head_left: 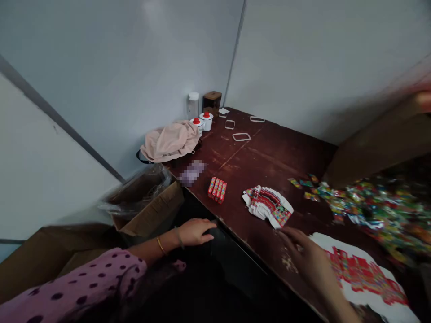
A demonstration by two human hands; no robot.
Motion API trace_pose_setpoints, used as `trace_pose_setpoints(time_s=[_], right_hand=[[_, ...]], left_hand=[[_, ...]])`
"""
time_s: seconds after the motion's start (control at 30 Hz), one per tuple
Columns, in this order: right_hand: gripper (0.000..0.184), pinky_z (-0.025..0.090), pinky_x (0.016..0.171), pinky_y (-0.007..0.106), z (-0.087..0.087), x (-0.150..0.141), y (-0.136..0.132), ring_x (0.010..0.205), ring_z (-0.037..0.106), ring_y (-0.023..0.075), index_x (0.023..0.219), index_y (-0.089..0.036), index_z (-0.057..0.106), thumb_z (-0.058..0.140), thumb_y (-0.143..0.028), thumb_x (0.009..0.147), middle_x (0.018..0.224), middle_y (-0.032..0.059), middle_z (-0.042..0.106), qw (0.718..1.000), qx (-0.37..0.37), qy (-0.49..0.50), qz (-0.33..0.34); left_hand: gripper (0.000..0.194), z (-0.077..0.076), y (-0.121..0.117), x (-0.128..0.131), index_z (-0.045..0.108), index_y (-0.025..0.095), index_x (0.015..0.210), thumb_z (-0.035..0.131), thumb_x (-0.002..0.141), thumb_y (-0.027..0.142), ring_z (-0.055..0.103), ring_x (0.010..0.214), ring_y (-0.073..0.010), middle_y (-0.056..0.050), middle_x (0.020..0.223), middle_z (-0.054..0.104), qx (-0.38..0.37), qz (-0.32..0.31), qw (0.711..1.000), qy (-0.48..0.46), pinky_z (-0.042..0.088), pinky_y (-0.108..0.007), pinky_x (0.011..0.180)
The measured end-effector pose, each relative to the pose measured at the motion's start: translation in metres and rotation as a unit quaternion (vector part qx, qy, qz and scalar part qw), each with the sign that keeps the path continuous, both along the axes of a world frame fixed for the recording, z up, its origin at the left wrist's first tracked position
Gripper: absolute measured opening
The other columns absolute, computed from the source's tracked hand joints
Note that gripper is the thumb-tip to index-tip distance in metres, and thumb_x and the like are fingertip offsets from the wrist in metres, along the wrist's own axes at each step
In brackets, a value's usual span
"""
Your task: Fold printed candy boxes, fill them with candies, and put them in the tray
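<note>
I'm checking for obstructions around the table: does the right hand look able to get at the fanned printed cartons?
Probably yes: the right hand is beside the fanned printed cartons, with nothing seen blocking the short gap, if any.

The left arm (148, 249) stretches in from the near left; the left hand (194, 232) points right, fingers loosely bent, thumb apart. From the near right, the right forearm (332, 287) angles far and leftward, the right hand's (305, 252) fingers slightly curled.
</note>
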State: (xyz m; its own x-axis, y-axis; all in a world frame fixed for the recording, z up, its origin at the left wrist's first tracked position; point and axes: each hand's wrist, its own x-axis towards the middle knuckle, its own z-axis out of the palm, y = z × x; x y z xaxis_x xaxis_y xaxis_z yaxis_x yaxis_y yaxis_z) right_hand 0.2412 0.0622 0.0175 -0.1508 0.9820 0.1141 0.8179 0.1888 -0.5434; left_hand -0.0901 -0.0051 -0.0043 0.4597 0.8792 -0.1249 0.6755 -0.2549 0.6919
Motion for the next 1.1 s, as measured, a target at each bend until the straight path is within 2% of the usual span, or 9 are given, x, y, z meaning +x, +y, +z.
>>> trace_pose_setpoints(time_s=[0.17,0.27,0.37,0.47,0.53,0.6,0.83,1.0,1.1], right_hand=[[0.047,0.047,0.090,0.053,-0.024,-0.033,0.032,0.109,0.057,0.0377,0.120,-0.010,0.062,0.057,-0.036,0.081,0.123,0.0217,0.059,0.988,0.063,-0.127,-0.060],[0.036,0.048,0.087,0.046,-0.038,-0.019,0.037,0.101,0.061,0.0310,0.110,-0.012,0.067,0.047,-0.027,0.084,0.111,0.0186,0.067,0.987,0.044,-0.129,-0.080],[0.036,0.049,0.088,0.040,-0.031,-0.006,0.021,0.097,0.064,0.0258,0.102,-0.016,0.070,0.038,-0.027,0.088,0.105,0.0136,0.070,0.988,0.056,-0.117,-0.082],[0.037,0.048,0.088,0.043,-0.015,-0.021,-0.023,0.100,0.062,0.0273,0.106,-0.016,0.070,0.040,-0.032,0.091,0.110,0.0141,0.069,0.985,0.116,-0.102,-0.069],[0.033,0.050,0.088,0.041,-0.006,-0.044,-0.058,0.100,0.062,0.0260,0.108,-0.020,0.070,0.044,-0.030,0.091,0.110,0.0109,0.070,0.989,0.117,-0.073,0.046],[0.029,0.050,0.090,0.040,0.000,-0.065,-0.085,0.101,0.063,0.0239,0.109,-0.026,0.070,0.046,-0.027,0.092,0.108,0.0067,0.071,0.986,0.079,-0.027,0.147],[0.022,0.045,0.097,0.049,0.002,-0.062,-0.081,0.114,0.053,0.0274,0.099,-0.025,0.072,0.057,-0.036,0.088,0.123,0.0095,0.062,0.987,0.080,0.136,0.021],[0.022,0.037,0.107,0.044,0.012,-0.049,-0.085,0.128,0.046,0.0264,0.086,-0.021,0.073,0.059,-0.039,0.087,0.139,0.0108,0.050,0.966,-0.086,0.229,0.082],[0.027,0.038,0.105,0.037,0.032,-0.035,-0.087,0.125,0.050,0.0240,0.080,-0.019,0.072,0.059,-0.041,0.088,0.140,0.0098,0.049,0.935,-0.165,0.280,0.140]], left_hand=[[0.046,-0.003,-0.007,0.003,0.056,0.018,0.129,0.052,0.088,0.038,0.058,0.116,-0.0260,-0.012,0.126,0.061,-0.011,-0.010,0.998,-0.055,0.042,-0.037,0.100],[0.043,-0.014,-0.004,0.012,0.059,0.020,0.125,0.056,0.086,0.039,0.059,0.112,-0.0249,-0.012,0.123,0.064,-0.044,-0.017,0.993,-0.105,0.042,-0.037,0.099],[0.046,-0.023,0.008,0.030,0.062,0.016,0.118,0.060,0.083,0.046,0.064,0.096,-0.0215,-0.013,0.111,0.068,-0.186,-0.007,0.960,-0.211,0.047,-0.036,0.088],[0.056,-0.020,0.029,0.056,0.058,0.014,0.119,0.055,0.083,0.058,0.064,0.095,-0.0212,-0.015,0.114,0.065,-0.395,0.006,0.817,-0.421,0.048,-0.039,0.085],[0.059,-0.014,0.043,0.074,0.054,0.016,0.123,0.059,0.080,0.057,0.064,0.098,-0.0220,-0.015,0.115,0.063,-0.484,0.014,0.699,-0.525,0.048,-0.040,0.086],[0.059,-0.009,0.052,0.091,0.054,0.017,0.119,0.073,0.070,0.043,0.065,0.089,-0.0201,-0.011,0.103,0.066,-0.518,0.031,0.658,-0.546,0.049,-0.036,0.081],[0.050,-0.002,0.026,0.122,0.062,0.014,0.099,0.076,0.051,0.008,0.058,0.066,-0.0105,0.001,0.077,0.063,-0.445,0.058,0.765,-0.463,0.045,-0.022,0.062],[0.046,0.011,0.007,0.126,0.062,0.014,0.099,0.077,0.055,0.014,0.055,0.057,-0.0082,0.002,0.073,0.061,-0.440,0.032,0.804,-0.398,0.043,-0.021,0.055],[0.036,0.022,0.005,0.124,0.062,0.011,0.087,0.080,0.059,0.026,0.057,0.059,-0.0098,-0.001,0.071,0.062,-0.480,-0.072,0.795,-0.365,0.045,-0.023,0.059]])
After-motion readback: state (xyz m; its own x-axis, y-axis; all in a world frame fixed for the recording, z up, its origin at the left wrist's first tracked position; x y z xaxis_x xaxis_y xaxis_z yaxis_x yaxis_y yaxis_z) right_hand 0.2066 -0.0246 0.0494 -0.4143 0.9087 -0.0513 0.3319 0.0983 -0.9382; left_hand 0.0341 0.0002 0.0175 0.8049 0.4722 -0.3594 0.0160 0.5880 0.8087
